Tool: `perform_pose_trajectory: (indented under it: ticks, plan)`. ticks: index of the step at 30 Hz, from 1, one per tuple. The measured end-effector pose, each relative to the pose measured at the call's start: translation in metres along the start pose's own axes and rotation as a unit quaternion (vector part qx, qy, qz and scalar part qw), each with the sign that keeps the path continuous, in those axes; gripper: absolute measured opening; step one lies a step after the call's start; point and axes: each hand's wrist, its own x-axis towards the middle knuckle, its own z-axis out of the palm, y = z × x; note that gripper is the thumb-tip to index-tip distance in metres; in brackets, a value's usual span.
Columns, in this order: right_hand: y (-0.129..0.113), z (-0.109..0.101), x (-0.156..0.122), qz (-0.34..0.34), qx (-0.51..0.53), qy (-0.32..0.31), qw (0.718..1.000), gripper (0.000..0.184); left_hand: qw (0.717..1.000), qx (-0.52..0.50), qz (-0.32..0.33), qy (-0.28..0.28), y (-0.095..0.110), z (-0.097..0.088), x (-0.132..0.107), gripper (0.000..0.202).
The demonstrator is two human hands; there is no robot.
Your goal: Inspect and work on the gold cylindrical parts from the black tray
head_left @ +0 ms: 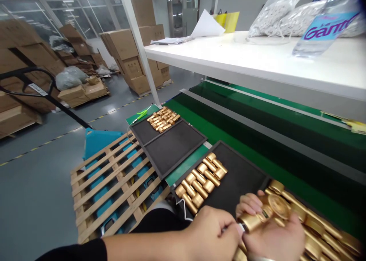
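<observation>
In my right hand (276, 236) lies a gold hammer-shaped device (253, 222), its round head up and a small dark patch on its neck. My fingers curl around it. My left hand (213, 230) is closed in a pinch at the device's lower end, on a white plug (242, 227) that shows only in part. A white cable (184, 209) loops beside my left wrist. Rows of similar gold devices (201, 179) lie in the black tray beyond my hands. More gold devices (317, 224) are packed to the right, partly hidden by my right hand.
Farther off is another black tray (174, 146) with gold pieces at its far end, beside green-handled pliers (141, 114). A green conveyor belt (243, 124) runs under a white shelf (228, 59) holding a bottle (323, 32). A wooden pallet (114, 181) stands at left.
</observation>
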Motion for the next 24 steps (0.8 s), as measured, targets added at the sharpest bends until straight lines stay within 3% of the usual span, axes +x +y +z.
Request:
perform_pose_trajectory:
  ticks: [5,9,13,18,22,24]
  plan:
    - [0.006,0.008,-0.011,-0.104,-0.093,-0.003,0.990,0.039,0.998,-0.015,-0.065,-0.004,0.000,-0.001,0.001,0.039]
    - [0.009,0.007,-0.018,-0.142,-0.119,-0.062,0.981,0.041,1.000,0.008,-0.027,-0.007,0.004,-0.002,-0.001,0.035]
    - [0.004,0.009,-0.024,-0.137,-0.118,-0.083,0.980,0.043,0.998,0.039,0.043,-0.019,0.004,-0.003,-0.004,0.035]
    - [0.003,0.007,-0.020,-0.097,-0.132,-0.046,0.985,0.043,0.989,0.094,0.105,-0.035,0.002,0.000,0.002,0.026]
    - [0.001,-0.010,-0.007,-0.068,-0.155,0.021,0.985,0.047,0.986,0.110,0.118,-0.050,-0.005,0.019,0.019,0.022]
    - [-0.020,-0.023,0.014,-0.089,-0.126,0.023,0.988,0.053,0.987,0.113,0.093,-0.063,-0.009,0.032,0.025,0.025]
